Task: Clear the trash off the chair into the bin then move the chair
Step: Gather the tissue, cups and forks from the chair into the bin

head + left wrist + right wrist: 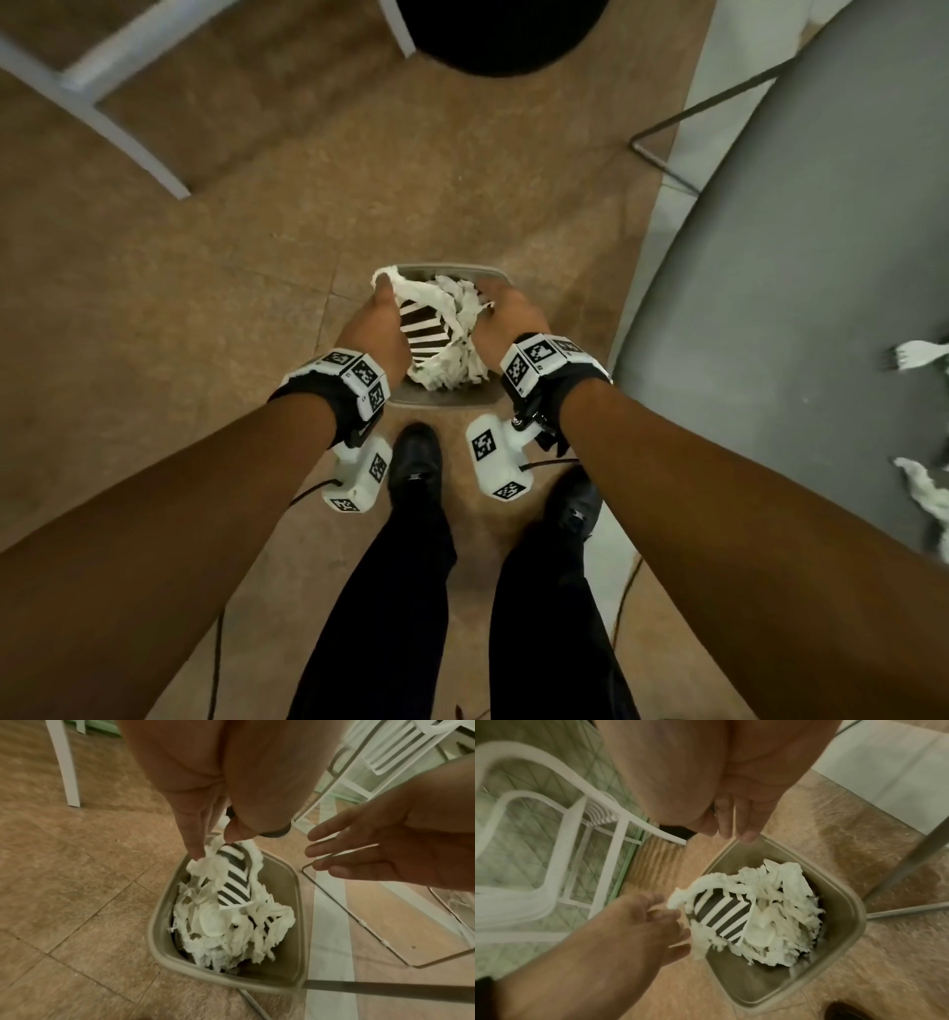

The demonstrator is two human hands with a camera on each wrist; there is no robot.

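Both hands hang over the bin [442, 400], which stands on the floor just in front of the person's feet. The left hand [374, 329] pinches a corner of the crumpled white paper trash [226, 925] between thumb and fingertips; the right hand [380, 845] is spread with straight fingers and holds nothing. A black-and-white striped piece [722, 915] sits wrapped in the wad, which rests partly inside the bin. Since the wad rises to about the rim, a loose strip could catch on the edge or stick to the fingers and fall to the floor when released. More trash, a white fork [919, 354] and a paper scrap [924, 491], remains on the grey chair [801, 288], cut off at the frame's right edge. How full the bin is underneath cannot be seen.
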